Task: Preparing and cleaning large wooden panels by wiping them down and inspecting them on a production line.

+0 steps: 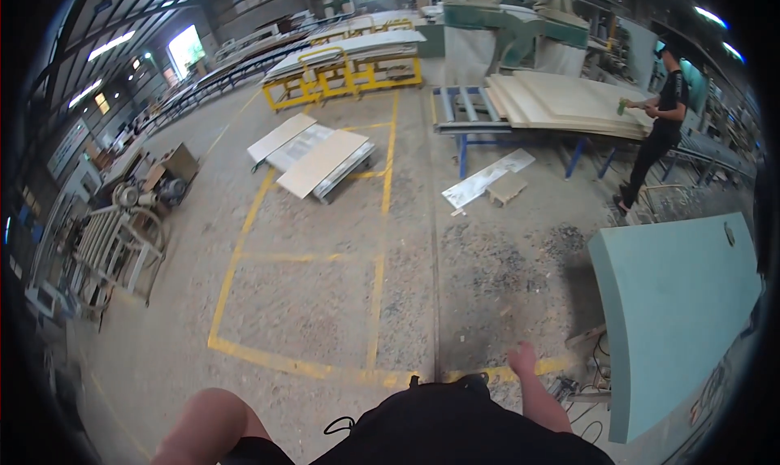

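Observation:
My right hand [522, 358] hangs in front of my body at the lower right, over the dusty concrete floor. Its fingers look loosely bent and a little apart, with nothing visible in them. My bare left arm [213, 416] shows bent at the lower left edge; the left hand itself is out of sight. Nearest to my right hand is a large pale green panel [678, 302], raised on a support at the right. Beneath its near edge lie dark cables [600, 359] and a small tool-like item [562, 386] that I cannot make out.
Yellow floor lines [284, 367] cross ahead. Loose boards [325, 163] rest on a low cart. Behind them stands a yellow rack [349, 79]. A co-worker [662, 124] is beside stacked boards [561, 99] on a roller conveyor [467, 108]. A metal roller frame [114, 242] stands left.

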`<state>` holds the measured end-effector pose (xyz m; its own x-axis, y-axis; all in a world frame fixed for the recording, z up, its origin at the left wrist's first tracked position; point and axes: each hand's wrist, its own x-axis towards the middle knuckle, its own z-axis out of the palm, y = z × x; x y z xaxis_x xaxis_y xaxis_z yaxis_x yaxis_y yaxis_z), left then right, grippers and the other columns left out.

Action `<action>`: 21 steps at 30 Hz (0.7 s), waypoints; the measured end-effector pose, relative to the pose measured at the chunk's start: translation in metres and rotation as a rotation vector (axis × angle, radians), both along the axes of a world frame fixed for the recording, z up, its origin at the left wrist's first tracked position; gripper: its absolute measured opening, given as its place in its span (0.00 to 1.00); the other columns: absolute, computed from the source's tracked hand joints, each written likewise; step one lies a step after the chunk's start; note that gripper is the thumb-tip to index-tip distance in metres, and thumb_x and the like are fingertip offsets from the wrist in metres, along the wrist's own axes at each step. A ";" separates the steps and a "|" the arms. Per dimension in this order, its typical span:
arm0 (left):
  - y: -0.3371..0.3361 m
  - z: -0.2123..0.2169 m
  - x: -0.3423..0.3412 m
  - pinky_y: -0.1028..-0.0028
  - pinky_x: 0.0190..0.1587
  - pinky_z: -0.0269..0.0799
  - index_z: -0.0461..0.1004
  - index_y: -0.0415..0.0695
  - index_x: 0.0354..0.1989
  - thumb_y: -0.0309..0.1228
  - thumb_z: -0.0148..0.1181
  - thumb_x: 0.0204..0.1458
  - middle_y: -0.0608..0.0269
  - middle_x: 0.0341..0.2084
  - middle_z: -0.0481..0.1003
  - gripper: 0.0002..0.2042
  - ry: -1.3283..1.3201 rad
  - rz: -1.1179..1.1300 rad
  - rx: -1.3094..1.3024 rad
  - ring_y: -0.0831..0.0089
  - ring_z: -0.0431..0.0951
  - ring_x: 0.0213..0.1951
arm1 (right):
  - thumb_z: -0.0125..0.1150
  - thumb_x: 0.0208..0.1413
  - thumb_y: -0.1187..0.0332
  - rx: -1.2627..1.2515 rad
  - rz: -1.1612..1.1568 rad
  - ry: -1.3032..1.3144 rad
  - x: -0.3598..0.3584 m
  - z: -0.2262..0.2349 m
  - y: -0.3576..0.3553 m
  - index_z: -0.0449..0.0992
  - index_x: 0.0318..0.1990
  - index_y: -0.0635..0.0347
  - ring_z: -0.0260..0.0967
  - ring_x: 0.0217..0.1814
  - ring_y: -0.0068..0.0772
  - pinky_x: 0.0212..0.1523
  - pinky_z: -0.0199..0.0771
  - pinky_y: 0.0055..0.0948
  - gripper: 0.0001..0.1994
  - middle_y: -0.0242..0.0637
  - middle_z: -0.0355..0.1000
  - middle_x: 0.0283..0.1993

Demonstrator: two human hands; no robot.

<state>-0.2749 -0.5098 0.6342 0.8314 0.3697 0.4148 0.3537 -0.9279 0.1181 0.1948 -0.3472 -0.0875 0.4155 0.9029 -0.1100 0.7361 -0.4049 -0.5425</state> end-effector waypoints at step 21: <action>0.014 -0.108 -0.128 0.57 0.43 0.84 0.86 0.37 0.34 0.41 0.66 0.60 0.50 0.31 0.85 0.16 -0.532 0.029 -0.234 0.59 0.88 0.35 | 0.69 0.57 0.48 -0.430 0.610 0.083 -0.142 0.007 0.045 0.83 0.59 0.57 0.82 0.58 0.49 0.61 0.81 0.45 0.28 0.46 0.84 0.54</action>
<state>-0.4031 -0.4957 0.5259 0.5191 0.5215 0.6772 0.2145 -0.8464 0.4874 0.0528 -0.3024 -0.0810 -0.1702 0.8404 -0.5146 0.8613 -0.1268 -0.4920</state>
